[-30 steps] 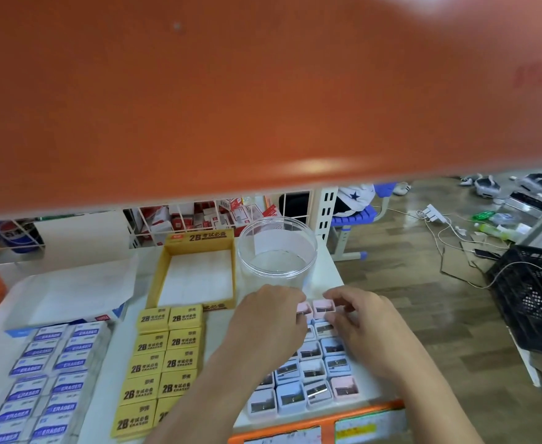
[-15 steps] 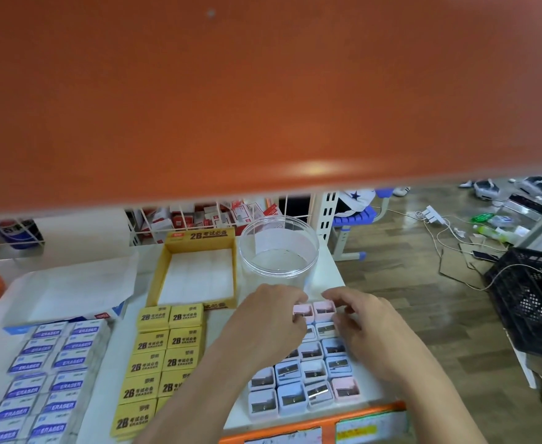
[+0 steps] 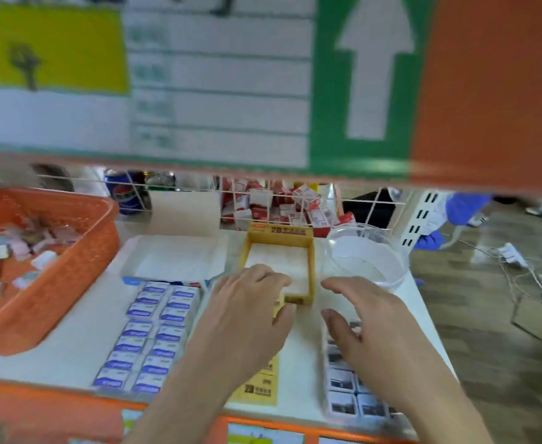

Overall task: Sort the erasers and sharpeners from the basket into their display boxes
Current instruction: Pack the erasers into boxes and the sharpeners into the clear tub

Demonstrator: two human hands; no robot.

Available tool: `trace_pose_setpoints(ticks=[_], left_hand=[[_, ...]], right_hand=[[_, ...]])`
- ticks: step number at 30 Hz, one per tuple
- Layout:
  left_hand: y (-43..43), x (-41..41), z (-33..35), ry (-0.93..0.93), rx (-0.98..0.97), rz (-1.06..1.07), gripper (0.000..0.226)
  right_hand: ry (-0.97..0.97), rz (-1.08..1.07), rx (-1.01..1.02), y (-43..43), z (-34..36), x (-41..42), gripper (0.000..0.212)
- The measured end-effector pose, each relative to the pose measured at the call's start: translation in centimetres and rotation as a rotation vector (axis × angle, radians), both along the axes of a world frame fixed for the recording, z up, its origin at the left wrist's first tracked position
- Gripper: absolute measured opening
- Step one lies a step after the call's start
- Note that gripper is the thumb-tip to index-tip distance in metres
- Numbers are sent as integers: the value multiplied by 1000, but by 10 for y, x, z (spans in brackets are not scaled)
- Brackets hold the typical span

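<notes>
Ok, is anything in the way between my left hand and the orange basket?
Nothing tall. Between the left hand and the orange basket only the blue-and-white erasers lie flat on the shelf, with the white display box behind them. Both are low, so a reach over them should clear.

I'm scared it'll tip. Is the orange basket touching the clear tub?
Apart. The head view shows the orange basket far left, the clear tub far right, with the yellow display box between them.
</notes>
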State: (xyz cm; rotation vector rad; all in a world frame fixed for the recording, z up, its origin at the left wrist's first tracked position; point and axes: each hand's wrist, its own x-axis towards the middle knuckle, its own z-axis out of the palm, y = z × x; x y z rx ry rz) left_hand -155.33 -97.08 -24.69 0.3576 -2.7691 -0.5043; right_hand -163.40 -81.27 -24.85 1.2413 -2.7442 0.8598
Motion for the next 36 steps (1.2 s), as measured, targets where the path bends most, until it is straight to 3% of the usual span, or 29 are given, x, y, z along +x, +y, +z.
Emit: trace_pose_setpoints(ticks=[7,11,15,19,23,25,29,36], left_hand=[[-91,93,20,98,65,310,25],[-147,149,37,113,-6,475,24],[-206,188,46,-91,120,588,29],[-269,203,44,-425,175,503,20],[-319,191,36,-605,120,406,20],[-336,177,35,-657,39,355,24],[-368,146,27,-647,-75,321,61],[-387,118,6,-755,-200,274,73]], right_hand=[[-46,267,51,-101,27,39,47],[0,449,61,-179,43,75,40],[51,548,51,-251,55,105,26],[84,577,140,-313,55,120,22],[108,513,430,-369,43,121,27],[130,494,580,-395,31,119,29],[190,423,658,-431,12,112,42],[178,370,657,-453,12,105,41]])
